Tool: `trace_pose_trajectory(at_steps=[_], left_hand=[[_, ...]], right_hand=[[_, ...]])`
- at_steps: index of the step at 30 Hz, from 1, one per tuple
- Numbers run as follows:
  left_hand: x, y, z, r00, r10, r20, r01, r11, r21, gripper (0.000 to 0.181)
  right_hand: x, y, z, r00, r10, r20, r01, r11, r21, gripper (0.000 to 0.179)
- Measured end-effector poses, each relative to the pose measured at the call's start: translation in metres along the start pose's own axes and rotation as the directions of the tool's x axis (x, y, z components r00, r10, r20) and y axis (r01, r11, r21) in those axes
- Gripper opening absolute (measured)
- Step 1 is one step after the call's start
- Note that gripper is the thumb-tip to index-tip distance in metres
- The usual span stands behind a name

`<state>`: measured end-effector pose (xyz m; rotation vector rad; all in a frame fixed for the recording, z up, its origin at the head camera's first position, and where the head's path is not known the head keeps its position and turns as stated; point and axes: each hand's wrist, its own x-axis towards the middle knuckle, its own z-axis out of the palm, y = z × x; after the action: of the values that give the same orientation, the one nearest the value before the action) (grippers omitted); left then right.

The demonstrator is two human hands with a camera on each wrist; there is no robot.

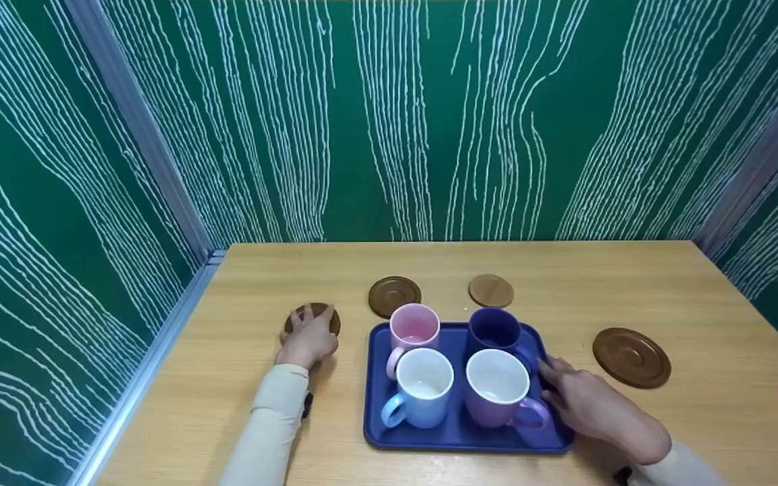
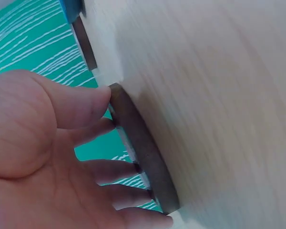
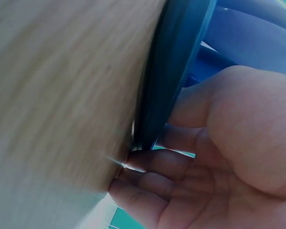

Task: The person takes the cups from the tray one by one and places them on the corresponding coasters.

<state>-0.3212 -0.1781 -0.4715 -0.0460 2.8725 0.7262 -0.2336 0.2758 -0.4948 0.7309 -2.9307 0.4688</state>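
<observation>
My left hand [image 1: 309, 339] spans a round brown wooden coaster [image 1: 321, 329] left of the tray. In the left wrist view, the thumb touches one end of this coaster [image 2: 143, 152], the little finger is at the other end, and the middle fingers reach over its face. On the right, my right hand [image 1: 591, 401] grips the blue tray [image 1: 456, 442] at its side, thumb at the rim and fingers low by the table. Four mugs stand upright on the tray: a pink mug [image 1: 408, 341], a dark blue mug [image 1: 487, 341], a light blue mug [image 1: 426, 408] and a purple mug [image 1: 487, 408].
Behind the tray lie a dark brown coaster [image 1: 394, 297] and a lighter round coaster [image 1: 491, 290]. A larger brown coaster [image 1: 632, 358] lies right of the tray. Green panels [image 1: 389, 121] with white lines border the wooden table [image 1: 227, 337] at the back and sides.
</observation>
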Motion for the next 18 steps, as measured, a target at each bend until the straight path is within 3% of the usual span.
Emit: trace_pose_trajectory(at_steps=[18], left_hand=[[0.029,0.002,0.003,0.999,0.002,-0.045,-0.002,1.000,-0.011,0.075]], right_hand=[[0.001,-0.001,-0.002,1.000,0.020,0.014,-0.020,1.000,0.014,0.053]])
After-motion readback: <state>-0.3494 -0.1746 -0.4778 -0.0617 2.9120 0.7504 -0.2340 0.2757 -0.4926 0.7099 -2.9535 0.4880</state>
